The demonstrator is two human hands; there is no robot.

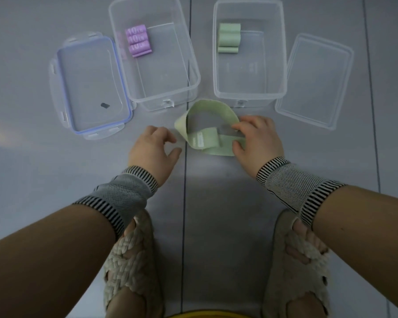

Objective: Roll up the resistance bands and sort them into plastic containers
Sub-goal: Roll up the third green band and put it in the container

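A loose green resistance band (pixel 203 125) lies in an open loop on the floor just in front of the two clear containers. My right hand (pixel 257 141) pinches its right end between thumb and fingers. My left hand (pixel 153 148) hovers a little left of the band with loosely curled fingers and holds nothing. The left container (pixel 194 72) holds three rolled purple bands (pixel 138 41) at its far left corner. Rolled green bands (pixel 229 37) sit at the far left corner of the right container (pixel 282 65).
A blue-rimmed lid (pixel 90 86) lies left of the left container. A clear lid (pixel 315 81) lies right of the right container. My two feet in woven slippers (pixel 129 255) stand on the grey floor below my arms.
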